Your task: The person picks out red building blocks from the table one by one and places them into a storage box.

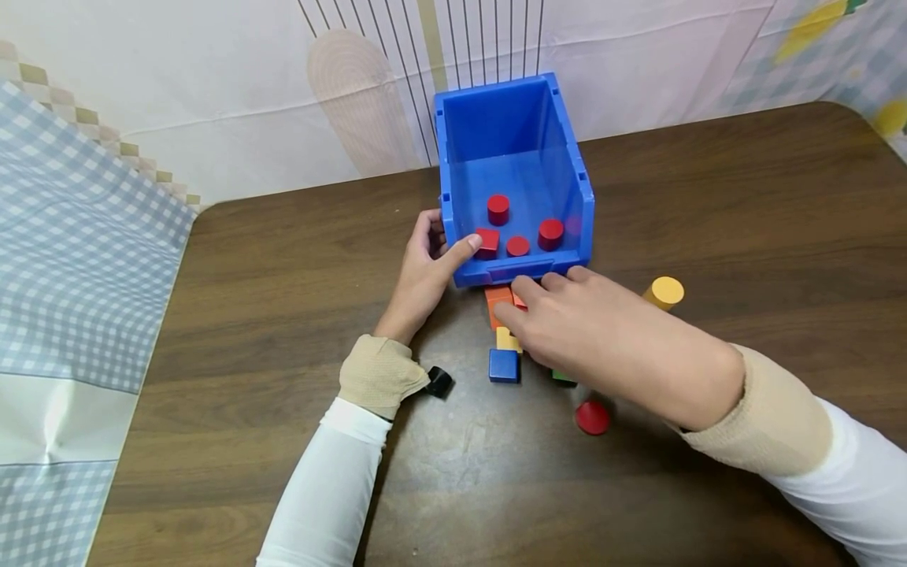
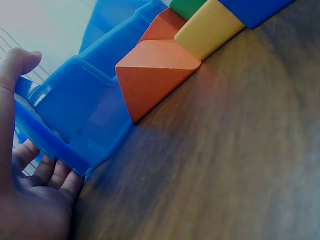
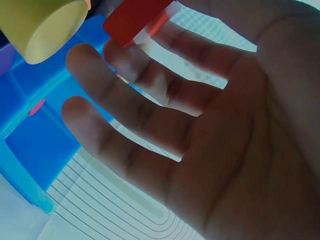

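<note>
My left hand [image 1: 421, 276] grips the left wall of a blue plastic bin [image 1: 499, 272], thumb over the rim and fingers outside. Inside the bin lie a red cube [image 1: 486, 243] beside the thumb and several red round blocks [image 1: 498, 209]. Just in front of the bin, my right hand [image 1: 574, 319] reaches down over a cluster of blocks. In the right wrist view its fingertips pinch a red block [image 3: 135, 22], partly cut off by the frame. Under and beside that hand are an orange triangular block [image 2: 155, 82], a yellow block [image 2: 210, 30] and a blue block [image 1: 504, 366].
A yellow cylinder [image 1: 664, 293] stands right of the bin. A red round piece [image 1: 592, 417] and a partly hidden green block [image 1: 563, 378] lie nearer me. Behind the bin, a patterned cloth [image 1: 248, 87] hangs along the back edge of the wooden table [image 1: 283, 315].
</note>
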